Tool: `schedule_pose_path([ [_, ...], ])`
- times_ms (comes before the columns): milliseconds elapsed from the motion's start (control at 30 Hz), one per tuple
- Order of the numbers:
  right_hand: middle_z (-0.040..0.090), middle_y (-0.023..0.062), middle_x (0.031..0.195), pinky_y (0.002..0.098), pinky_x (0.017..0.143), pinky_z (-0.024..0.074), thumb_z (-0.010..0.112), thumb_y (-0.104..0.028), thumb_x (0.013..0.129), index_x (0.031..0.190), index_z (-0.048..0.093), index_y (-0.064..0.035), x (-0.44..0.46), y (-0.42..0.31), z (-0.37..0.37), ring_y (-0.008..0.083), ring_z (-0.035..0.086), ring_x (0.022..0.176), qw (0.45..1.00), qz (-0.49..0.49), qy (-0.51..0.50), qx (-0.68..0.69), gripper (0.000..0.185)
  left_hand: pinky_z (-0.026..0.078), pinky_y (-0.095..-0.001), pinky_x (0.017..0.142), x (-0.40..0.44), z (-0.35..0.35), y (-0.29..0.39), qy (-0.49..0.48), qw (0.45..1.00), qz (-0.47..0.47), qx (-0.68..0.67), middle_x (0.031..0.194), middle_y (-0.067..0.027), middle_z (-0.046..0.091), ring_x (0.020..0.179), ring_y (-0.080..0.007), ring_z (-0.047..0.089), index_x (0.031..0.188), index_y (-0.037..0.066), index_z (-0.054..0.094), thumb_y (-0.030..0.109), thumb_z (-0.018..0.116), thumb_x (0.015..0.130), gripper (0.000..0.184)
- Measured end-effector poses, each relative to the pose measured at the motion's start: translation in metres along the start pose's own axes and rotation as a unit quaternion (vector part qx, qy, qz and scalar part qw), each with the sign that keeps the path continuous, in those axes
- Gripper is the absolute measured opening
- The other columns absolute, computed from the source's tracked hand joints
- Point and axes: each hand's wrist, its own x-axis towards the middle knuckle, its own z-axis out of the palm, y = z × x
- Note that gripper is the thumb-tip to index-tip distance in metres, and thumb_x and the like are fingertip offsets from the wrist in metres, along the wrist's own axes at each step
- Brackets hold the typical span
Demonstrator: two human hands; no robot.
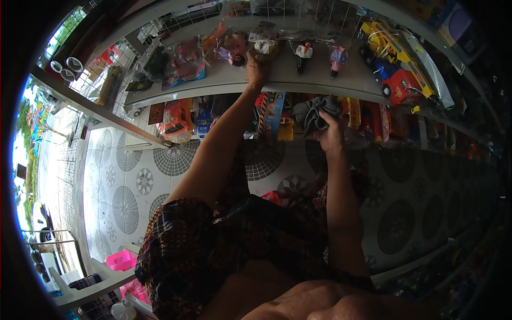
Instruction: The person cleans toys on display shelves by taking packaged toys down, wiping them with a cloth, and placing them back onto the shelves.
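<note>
My left hand [257,70] reaches onto the upper shelf [320,82], its fingers closed on a small whitish-yellow toy in clear plastic [264,47]. Just left of it lies a pink and purple bagged toy [233,55]. My right hand [333,134] is shut on a crumpled dark grey cloth [310,113], held in front of the lower shelf. Right of my left hand, a toy figure on a motorbike [303,53] and a pink and blue toy figure [337,57] stand on the shelf.
A red, blue and yellow toy truck [402,85] sits at the upper shelf's right end. Bagged red toys [186,52] crowd its left. An orange toy vehicle [176,121] is among those below. Pink baskets [121,260] stand at lower left, above patterned floor tiles [125,208].
</note>
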Motion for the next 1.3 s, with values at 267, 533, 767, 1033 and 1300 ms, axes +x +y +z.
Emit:
schedule_pose_path([
  [267,0.058,0.0037,0.096,0.0272,0.078,0.044,0.058,0.001,0.071,0.098,0.058,-0.0015,-0.003,-0.001,0.002,0.0161,0.055,0.088,1.0,-0.016,-0.004,-0.005,0.027,0.043,-0.0386,0.075,-0.001,-0.001,0.003,0.019,1.0,-0.011,0.017,0.098,-0.0194,0.052,0.09,-0.0344,0.053,0.111,0.001,0.038,0.009,0.064,0.068,0.05],
  [533,0.058,0.0037,0.096,0.0279,0.078,0.044,0.059,0.0,0.071,0.098,0.058,-0.002,-0.01,-0.008,0.011,0.0162,0.055,0.088,1.0,-0.01,0.002,0.008,0.028,0.04,-0.0382,0.08,-0.001,0.001,-0.003,0.018,0.999,-0.011,0.036,0.102,-0.0202,0.048,0.095,-0.0345,0.049,0.112,-0.002,0.038,0.014,0.067,0.068,0.056],
  [767,0.056,0.0049,0.104,0.0378,0.082,0.0442,0.058,-0.001,0.073,0.107,0.054,-0.0065,-0.003,-0.001,0.001,0.0216,0.053,0.097,1.0,-0.021,-0.008,-0.014,0.035,0.036,-0.0393,0.086,-0.004,-0.005,0.003,0.024,1.0,-0.001,0.012,0.107,-0.0227,0.043,0.1,-0.0357,0.043,0.116,-0.005,0.034,0.02,0.067,0.07,0.063],
  [1033,0.058,0.004,0.1,0.0288,0.081,0.0432,0.06,0.0,0.07,0.103,0.057,-0.0043,-0.016,-0.007,0.022,0.0168,0.055,0.092,1.0,0.008,0.021,0.015,0.034,0.028,-0.0449,0.09,-0.002,-0.051,-0.016,0.223,0.964,-0.078,0.121,0.112,-0.0229,0.039,0.103,-0.0381,0.039,0.121,-0.006,0.03,0.023,0.066,0.07,0.069],
  [1300,0.057,0.0044,0.1,0.03,0.081,0.0439,0.057,-0.001,0.072,0.104,0.056,-0.0046,0.005,0.016,0.001,0.0184,0.054,0.093,0.999,0.05,-0.008,-0.02,0.033,0.04,-0.0382,0.087,0.05,-0.051,-0.028,0.096,0.898,-0.386,0.187,0.111,-0.0243,0.046,0.109,-0.0364,0.042,0.108,-0.008,0.034,0.033,0.077,0.053,0.081],
])
